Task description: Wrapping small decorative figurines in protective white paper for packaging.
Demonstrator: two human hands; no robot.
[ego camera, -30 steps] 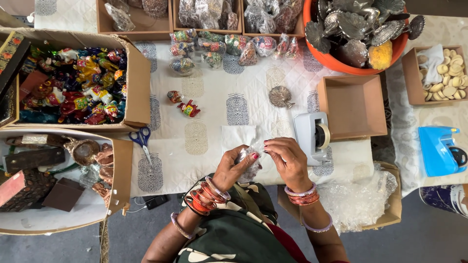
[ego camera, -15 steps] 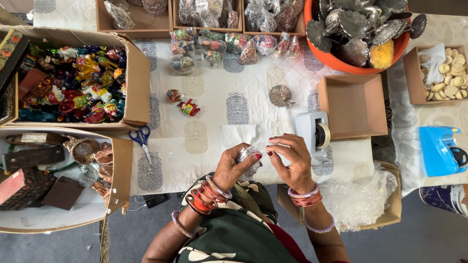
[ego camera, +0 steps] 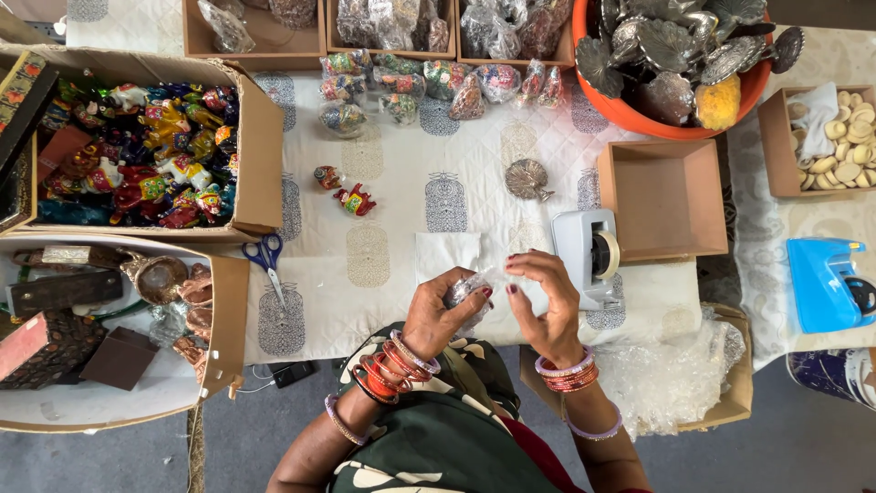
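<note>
Over the near edge of the white patterned tablecloth [ego camera: 401, 173], just beside the grey tape dispenser [ego camera: 586, 254], the left hand [ego camera: 441, 315] pinched a small clear-wrapped item [ego camera: 465, 290] in curled fingers while the right hand [ego camera: 545, 301] closed its fingertips on the wrap's other side.

Craft-packing workshop; boxed painted figurines [ego camera: 146, 151]; tape dispenser [ego camera: 589, 256] (grey); scissors [ego camera: 267, 260]

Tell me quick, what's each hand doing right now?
Left hand: closed on the small clear-wrapped item.
Right hand: fingers pinching the same item's clear wrap.
</note>
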